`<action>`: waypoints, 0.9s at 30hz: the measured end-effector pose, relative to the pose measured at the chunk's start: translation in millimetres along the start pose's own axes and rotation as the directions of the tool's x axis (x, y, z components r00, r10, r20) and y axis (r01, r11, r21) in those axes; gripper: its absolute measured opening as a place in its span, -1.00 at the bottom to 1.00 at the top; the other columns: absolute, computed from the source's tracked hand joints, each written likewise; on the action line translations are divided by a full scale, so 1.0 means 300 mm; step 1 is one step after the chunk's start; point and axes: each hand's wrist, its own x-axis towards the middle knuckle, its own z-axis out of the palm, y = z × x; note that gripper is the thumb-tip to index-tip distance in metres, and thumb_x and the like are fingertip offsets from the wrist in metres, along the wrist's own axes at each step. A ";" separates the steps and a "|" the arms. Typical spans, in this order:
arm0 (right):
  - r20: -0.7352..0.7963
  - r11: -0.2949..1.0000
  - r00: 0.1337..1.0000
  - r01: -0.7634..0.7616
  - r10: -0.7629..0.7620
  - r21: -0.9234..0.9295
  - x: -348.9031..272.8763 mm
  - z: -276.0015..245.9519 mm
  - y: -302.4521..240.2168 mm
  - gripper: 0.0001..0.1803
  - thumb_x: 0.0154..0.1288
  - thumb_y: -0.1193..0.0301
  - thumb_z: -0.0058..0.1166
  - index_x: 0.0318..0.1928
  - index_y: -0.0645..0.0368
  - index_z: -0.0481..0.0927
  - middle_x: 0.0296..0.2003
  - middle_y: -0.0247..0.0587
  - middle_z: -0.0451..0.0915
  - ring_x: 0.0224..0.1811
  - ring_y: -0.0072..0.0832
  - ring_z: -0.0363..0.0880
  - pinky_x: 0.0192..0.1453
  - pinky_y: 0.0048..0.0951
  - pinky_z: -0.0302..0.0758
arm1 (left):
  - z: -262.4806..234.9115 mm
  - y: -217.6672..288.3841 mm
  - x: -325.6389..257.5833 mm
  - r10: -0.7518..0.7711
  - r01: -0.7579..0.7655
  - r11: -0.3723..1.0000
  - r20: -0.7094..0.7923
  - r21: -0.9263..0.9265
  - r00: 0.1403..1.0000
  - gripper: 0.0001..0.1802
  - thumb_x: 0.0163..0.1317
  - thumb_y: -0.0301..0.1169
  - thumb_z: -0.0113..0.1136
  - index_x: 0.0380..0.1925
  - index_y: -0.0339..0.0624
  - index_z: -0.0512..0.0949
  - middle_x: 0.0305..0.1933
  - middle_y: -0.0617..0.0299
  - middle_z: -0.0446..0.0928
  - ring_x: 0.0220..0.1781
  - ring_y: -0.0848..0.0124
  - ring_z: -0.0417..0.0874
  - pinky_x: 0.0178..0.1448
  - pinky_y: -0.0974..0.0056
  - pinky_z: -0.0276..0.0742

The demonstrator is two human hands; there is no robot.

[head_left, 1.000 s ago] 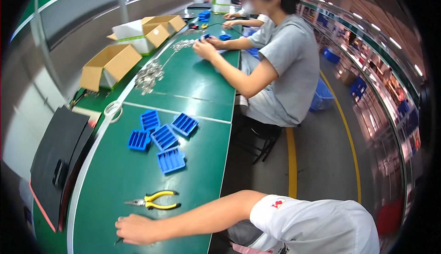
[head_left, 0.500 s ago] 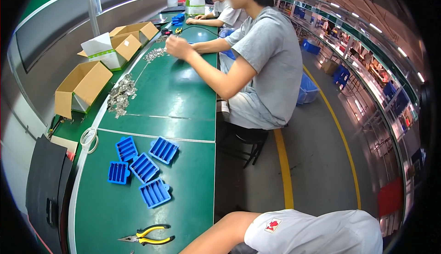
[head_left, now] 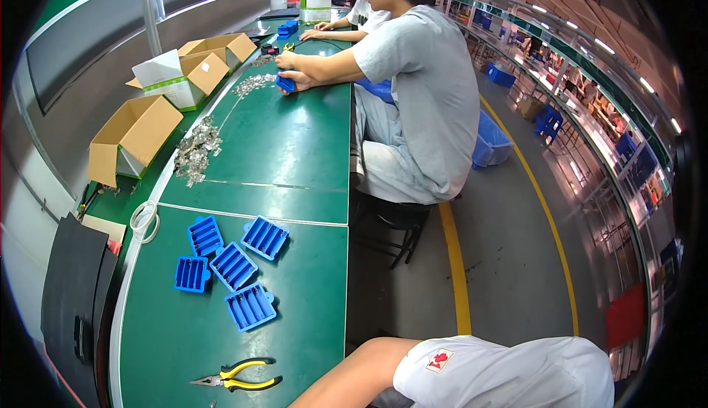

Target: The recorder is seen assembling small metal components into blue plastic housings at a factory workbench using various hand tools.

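Just left of the forearm [head_left: 352, 375] lie pliers [head_left: 237, 376]; whether its unseen fingers grip, I cannot tell.

The pliers [head_left: 225, 378] look metal-nosed (the tabletop [head_left: 295, 142] smooth, glossy).

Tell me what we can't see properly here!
All in the head view:
Right grip: past the lower edge; only the arm shows.
Left grip: outside the frame.
Shiny pile: single pieces too small.
Blue piece: partly hidden by the co-worker's grip.
Bit below pliers: cut by lower edge.
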 end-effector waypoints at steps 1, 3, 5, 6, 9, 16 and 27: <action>0.001 1.000 1.000 -0.005 0.005 0.005 -0.001 -0.001 0.003 -0.52 0.11 0.05 0.11 -0.38 0.30 0.40 -0.57 0.19 0.49 -0.45 0.18 0.48 -0.37 0.05 0.41 | 0.003 0.001 -0.001 -0.001 0.001 1.000 0.000 0.000 1.000 -0.92 0.01 -0.55 0.28 -0.43 -0.27 0.62 -0.43 0.01 0.58 -0.42 0.09 0.59 -0.30 0.15 0.56; 0.001 1.000 1.000 0.008 -0.008 0.009 0.000 -0.005 0.000 -0.52 0.11 0.05 0.11 -0.38 0.30 0.40 -0.57 0.19 0.49 -0.46 0.18 0.48 -0.38 0.06 0.41 | 0.003 0.005 -0.001 0.052 -0.049 0.995 -0.031 0.087 0.998 -0.92 0.02 -0.55 0.28 -0.43 -0.27 0.61 -0.43 0.01 0.58 -0.42 0.08 0.60 -0.30 0.14 0.56; 0.000 1.000 1.000 0.021 -0.021 0.013 0.000 -0.005 0.001 -0.52 0.12 0.06 0.11 -0.38 0.30 0.40 -0.57 0.19 0.49 -0.46 0.18 0.47 -0.38 0.06 0.41 | 0.000 0.010 -0.001 0.055 -0.052 0.994 -0.024 0.096 0.998 -0.92 0.02 -0.55 0.27 -0.43 -0.27 0.61 -0.42 0.01 0.58 -0.43 0.08 0.59 -0.31 0.14 0.56; -0.003 1.000 1.000 0.027 -0.027 0.012 0.000 -0.002 0.004 -0.53 0.12 0.06 0.11 -0.39 0.29 0.40 -0.57 0.19 0.49 -0.46 0.18 0.47 -0.38 0.06 0.41 | -0.001 0.011 -0.001 0.058 -0.056 0.993 -0.016 0.105 0.998 -0.93 0.02 -0.55 0.27 -0.44 -0.27 0.61 -0.42 0.01 0.58 -0.43 0.08 0.59 -0.31 0.14 0.56; 0.007 0.999 0.999 0.039 -0.039 0.010 0.005 0.000 -0.005 -0.54 0.12 0.07 0.11 -0.39 0.29 0.39 -0.57 0.19 0.49 -0.47 0.18 0.47 -0.39 0.05 0.41 | 0.019 0.003 -0.034 -0.064 0.061 0.998 -0.119 -0.029 0.991 -0.92 0.02 -0.54 0.27 -0.43 -0.28 0.60 -0.42 0.01 0.58 -0.43 0.07 0.59 -0.32 0.13 0.56; -0.014 0.996 1.000 -0.012 0.013 0.085 0.001 -0.002 -0.001 -0.59 0.10 0.14 0.11 -0.40 0.29 0.39 -0.58 0.16 0.49 -0.50 0.15 0.47 -0.42 0.01 0.41 | 0.008 0.036 0.018 -0.175 0.160 0.953 -0.037 -0.257 0.984 -0.89 0.03 -0.52 0.29 -0.42 -0.31 0.60 -0.44 -0.01 0.57 -0.43 0.07 0.59 -0.29 0.17 0.55; -0.011 0.996 0.999 0.033 -0.032 0.080 0.004 0.010 0.010 -0.58 0.07 0.13 0.13 -0.39 0.30 0.40 -0.58 0.17 0.48 -0.50 0.14 0.46 -0.42 0.00 0.40 | 0.028 -0.038 -0.064 -0.236 0.226 0.922 0.009 -0.315 0.972 -0.87 -0.02 -0.55 0.33 -0.41 -0.33 0.63 -0.40 -0.02 0.62 -0.45 0.13 0.62 -0.26 0.21 0.56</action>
